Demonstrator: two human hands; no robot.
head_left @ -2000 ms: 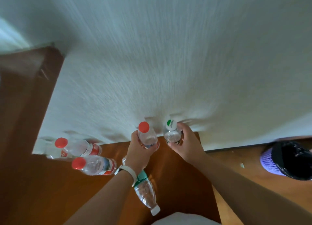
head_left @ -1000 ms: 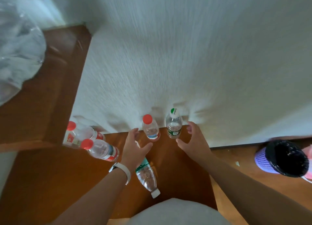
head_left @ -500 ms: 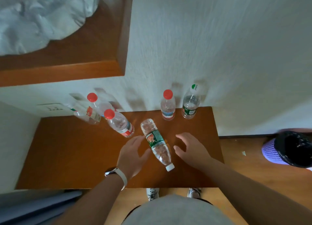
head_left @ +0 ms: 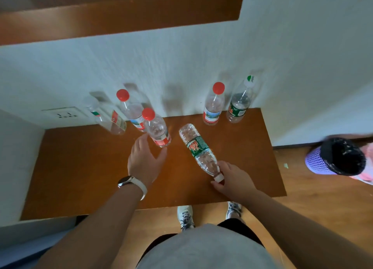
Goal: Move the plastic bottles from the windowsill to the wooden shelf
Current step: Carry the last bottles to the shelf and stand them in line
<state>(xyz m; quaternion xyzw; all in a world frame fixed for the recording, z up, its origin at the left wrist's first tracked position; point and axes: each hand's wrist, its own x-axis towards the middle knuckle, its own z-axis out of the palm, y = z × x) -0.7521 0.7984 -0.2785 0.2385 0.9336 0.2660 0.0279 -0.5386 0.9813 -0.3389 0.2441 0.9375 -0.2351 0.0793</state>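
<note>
The green-labelled bottle (head_left: 198,149) lay sideways on the wooden shelf (head_left: 80,167), the right hand (head_left: 232,180) pinching its capped neck; the left hand (head_left: 144,161) held its fingers spread wide beside a red-capped bottle (head_left: 157,130). It looked empty, light and easily crushed, so the stiff neck seemed the best hold

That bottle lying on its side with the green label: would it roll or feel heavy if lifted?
The lying bottle looks clear and empty, so it is probably light. Round and on its side on the smooth wooden shelf, it would likely roll if nudged. The right hand grips only its cap end, so the thin body may swing or crinkle.
</note>
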